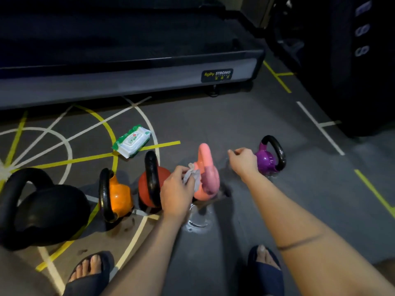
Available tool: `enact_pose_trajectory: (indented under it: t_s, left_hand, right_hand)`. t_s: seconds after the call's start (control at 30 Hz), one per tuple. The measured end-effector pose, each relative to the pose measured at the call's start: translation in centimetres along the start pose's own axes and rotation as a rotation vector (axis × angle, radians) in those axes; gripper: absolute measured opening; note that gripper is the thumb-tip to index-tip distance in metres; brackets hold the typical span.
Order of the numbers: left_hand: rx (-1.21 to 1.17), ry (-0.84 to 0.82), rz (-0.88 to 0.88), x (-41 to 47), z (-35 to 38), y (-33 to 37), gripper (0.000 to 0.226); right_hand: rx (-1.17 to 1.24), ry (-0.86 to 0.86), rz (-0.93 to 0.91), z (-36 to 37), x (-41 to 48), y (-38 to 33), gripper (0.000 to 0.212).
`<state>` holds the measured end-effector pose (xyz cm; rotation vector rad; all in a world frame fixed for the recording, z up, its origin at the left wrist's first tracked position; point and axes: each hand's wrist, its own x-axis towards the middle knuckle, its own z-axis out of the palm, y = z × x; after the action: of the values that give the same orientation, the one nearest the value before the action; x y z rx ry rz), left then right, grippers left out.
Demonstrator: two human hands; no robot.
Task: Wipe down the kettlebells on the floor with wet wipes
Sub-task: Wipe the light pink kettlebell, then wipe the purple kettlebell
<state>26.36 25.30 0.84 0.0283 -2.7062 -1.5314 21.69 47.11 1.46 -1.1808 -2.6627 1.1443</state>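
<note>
Several kettlebells stand in a row on the grey floor: a large black one [49,212], an orange one [118,197], a red one [149,184], a pink one [206,176] and a purple one [267,159]. My left hand [176,193] holds a crumpled white wet wipe [192,176] against the left side of the pink kettlebell. My right hand [243,161] hovers between the pink and purple kettlebells, its fingers curled with nothing in them. A green and white pack of wet wipes [131,141] lies on the floor behind the row.
A treadmill deck [128,77] runs across the back. Dark gym equipment [352,60] stands at the right. The floor carries yellow and white lines and a wet patch [198,221] in front of the pink kettlebell. My two feet in dark sandals [89,274] are at the bottom.
</note>
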Motion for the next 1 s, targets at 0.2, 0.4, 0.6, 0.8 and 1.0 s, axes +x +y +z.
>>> enact_pose_trajectory:
  t_s: [0.2,0.4,0.6,0.8,1.0]
  left_hand:
    - [-0.029,-0.157,0.009,-1.3,5.6,2.1,0.010]
    - [0.015,-0.193,0.044,-0.4,8.5,1.6,0.008]
    - [0.075,-0.236,0.052,1.1,8.6,1.6,0.007]
    - [0.239,-0.230,0.041,1.8,9.7,1.9,0.007]
    - [0.228,-0.268,0.023,1.8,9.7,1.7,0.006]
  right_hand:
    - [-0.006,0.226,0.261,-6.1,2.4,9.7,0.044]
    - [0.151,0.174,0.311,-7.0,7.5,13.8,0.072]
    - [0.347,0.139,0.348,-5.6,13.3,13.8,0.057]
    - [0.129,0.104,0.355,-4.7,12.9,12.9,0.043]
    - [0.116,0.013,0.358,-2.2,9.3,13.4,0.038]
